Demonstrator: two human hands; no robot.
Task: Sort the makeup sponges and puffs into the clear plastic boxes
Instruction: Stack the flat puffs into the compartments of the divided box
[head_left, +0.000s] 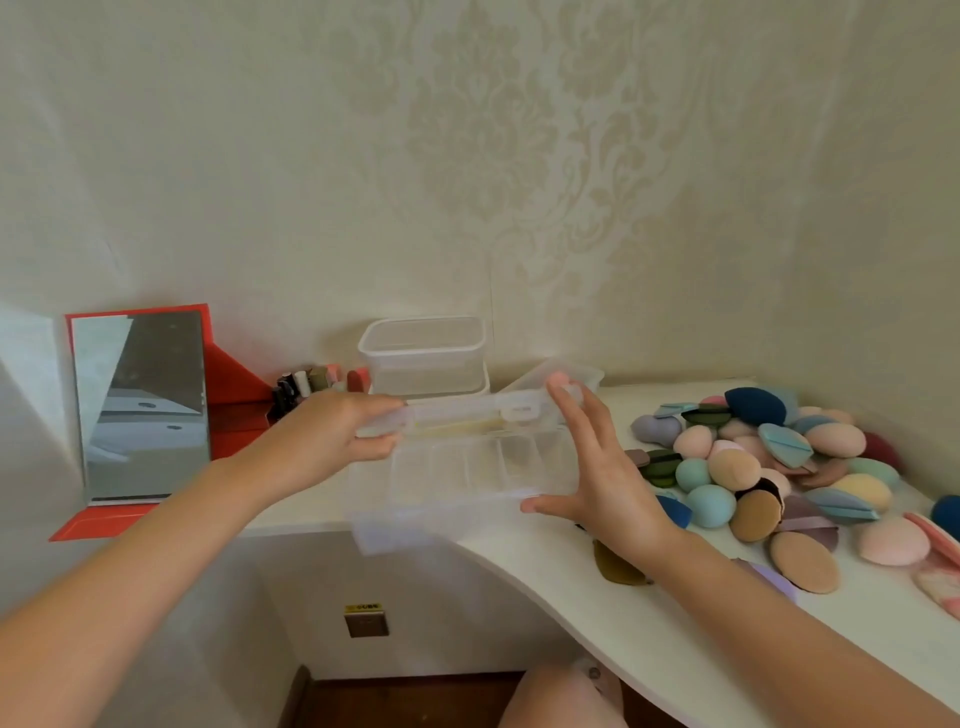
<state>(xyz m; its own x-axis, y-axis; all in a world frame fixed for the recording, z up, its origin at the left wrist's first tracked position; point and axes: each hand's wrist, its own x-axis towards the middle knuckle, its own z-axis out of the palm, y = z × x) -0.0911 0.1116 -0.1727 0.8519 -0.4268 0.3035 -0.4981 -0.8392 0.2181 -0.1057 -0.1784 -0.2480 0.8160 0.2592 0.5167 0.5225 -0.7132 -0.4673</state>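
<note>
1. Gripping the left end of the divided clear box (467, 467) with the left hand (337, 436), curling the fingers over the upper edge and pinching from beneath with the thumb.
2. Bracing the right end of that box with the right hand (597, 467), laying straight, spread fingers against the side close to the white latch (519, 410) and touching the lower corner with the thumb, without wrapping round anything.
3. Holding the box crosswise, spanning it from one palm to the other, tilting its face toward the camera and showing a row of compartments through the plastic.
4. Reaching out over the near edge of the white table (649, 623), letting the box's lower left corner hang past that edge; not showing clearly, through the blur, whether the box is resting on the top or lifted off it, nor what is inside.
5. Leaving the pile of sponges and puffs (753, 457) heaped on the table just to the right of the right hand, and hiding part of one brown puff (618, 566) under the right wrist.
6. Working in front of the stacked clear tubs (423, 353) at the wall, directly behind the held box, and another clear box (576, 371) just beyond the right fingertips.
7. Facing a mirror (140, 405) in a red frame at the left, and small bottles (306, 387) between it and the tubs.
</note>
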